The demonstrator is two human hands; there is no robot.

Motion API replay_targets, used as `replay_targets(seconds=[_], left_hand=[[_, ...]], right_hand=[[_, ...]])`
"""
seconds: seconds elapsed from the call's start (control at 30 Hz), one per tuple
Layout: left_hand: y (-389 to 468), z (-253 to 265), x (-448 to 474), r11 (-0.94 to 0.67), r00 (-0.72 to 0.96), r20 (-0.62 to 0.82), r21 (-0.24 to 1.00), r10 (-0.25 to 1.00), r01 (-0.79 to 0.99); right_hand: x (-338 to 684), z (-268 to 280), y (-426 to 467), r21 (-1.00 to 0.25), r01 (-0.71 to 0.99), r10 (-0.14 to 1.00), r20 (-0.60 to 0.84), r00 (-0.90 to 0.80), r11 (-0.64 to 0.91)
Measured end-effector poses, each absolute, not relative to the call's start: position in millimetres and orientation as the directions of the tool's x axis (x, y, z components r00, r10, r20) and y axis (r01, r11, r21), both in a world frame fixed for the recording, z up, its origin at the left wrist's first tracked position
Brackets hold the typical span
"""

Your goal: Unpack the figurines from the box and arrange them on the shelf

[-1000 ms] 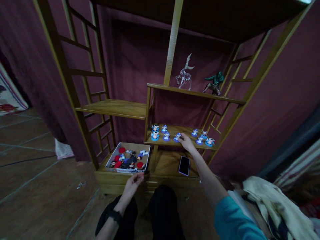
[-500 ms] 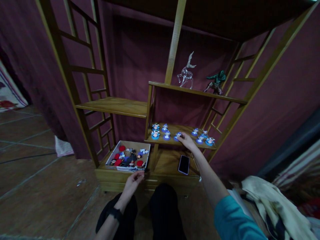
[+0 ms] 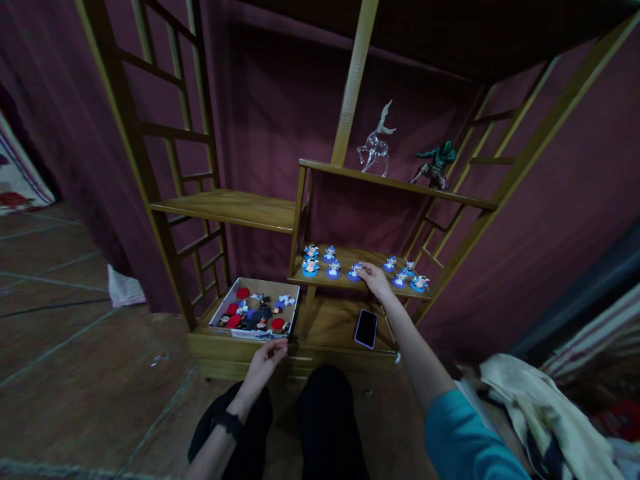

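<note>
My right hand (image 3: 375, 279) reaches onto the lower right shelf (image 3: 370, 281), its thumb and fingers closed at the side of a small purple-and-white figurine (image 3: 355, 270) that stands upright on a round base. Left of it stand two purple figurines and two blue-based figurines (image 3: 311, 267). On its right is another group with a purple figurine (image 3: 399, 279) and a blue-based one. By the front right corner of a shallow cardboard box (image 3: 223, 312), my left hand (image 3: 265, 360) has its fingertips pressed together; what they hold, if anything, is too small to name.
Several figurines with red, black and purple bases (image 3: 260, 313) lie jumbled in the box. A phone (image 3: 367, 329) rests on the bottom board. Above stand a clear winged horse (image 3: 374, 148) and a green-hooded figure (image 3: 437, 164). Pale cloth (image 3: 540, 407) is heaped at right.
The view has shifted slightly. My right hand stays at the same figurine, with its fingers a little more to the side. My left hand keeps its place by the box corner.
</note>
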State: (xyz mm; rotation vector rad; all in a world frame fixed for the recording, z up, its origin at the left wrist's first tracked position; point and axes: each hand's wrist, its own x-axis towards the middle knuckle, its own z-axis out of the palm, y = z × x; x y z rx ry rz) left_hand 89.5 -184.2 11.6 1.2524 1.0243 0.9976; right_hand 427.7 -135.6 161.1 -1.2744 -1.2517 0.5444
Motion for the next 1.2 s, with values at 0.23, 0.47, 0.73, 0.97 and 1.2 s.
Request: replay_targets(seconds=[0.23,0.47,0.73,0.97,1.2], left_hand=[[-183,8,91,0.051,0.250,-0.041,0.998,0.967,-0.032],[-183,9,91,0.049,0.252,-0.042,0.999,0.967,-0.024],[-188,15,86,0.020,0.232,-0.015,1.000,0.972,-0.019],[-186,14,80,0.012,0.234,-0.006,1.000,0.972,-0.022],[-187,18,77,0.000,0.227,0.005,1.000,0.974,-0.022]], right_hand=[[426,160,-134,-0.888,0.361,0.864,0.402,0.304,0.286],[425,161,-137,-0.848,0.460,0.858,0.424,0.290,0.263],[423,166,-144,-0.835,0.476,0.865,0.431,0.257,0.274],[424,168,-146,-0.871,0.420,0.859,0.402,0.317,0.253],[430,167,-147,-0.875,0.390,0.833,0.429,0.350,0.287]])
